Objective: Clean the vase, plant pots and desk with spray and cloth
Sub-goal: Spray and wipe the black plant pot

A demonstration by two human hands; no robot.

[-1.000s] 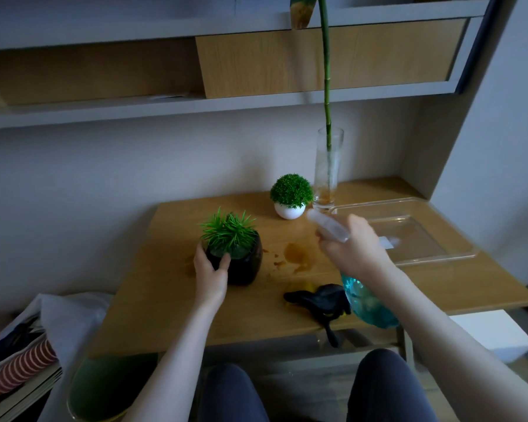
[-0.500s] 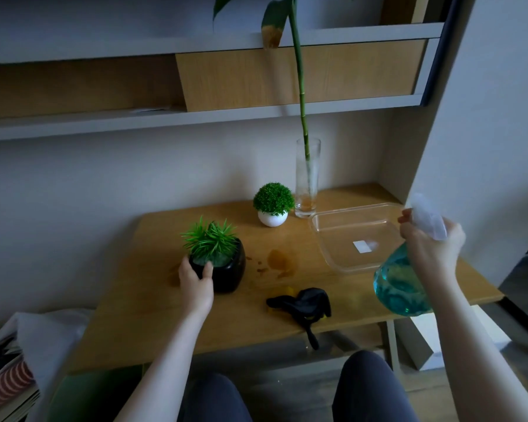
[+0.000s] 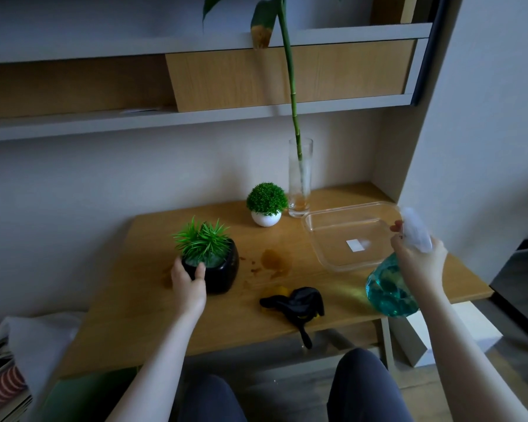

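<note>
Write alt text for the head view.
A person's left hand grips a black plant pot on a stained wooden desk while the right hand holds a blue spray bottle beside a clear tray.

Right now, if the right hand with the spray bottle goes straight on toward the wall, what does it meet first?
Probably the clear plastic tray, just ahead of the right hand holding the teal spray bottle; depth is uncertain, so it might pass above.

Desk (image 3: 153, 306) with pots, vase, tray, cloth
</note>
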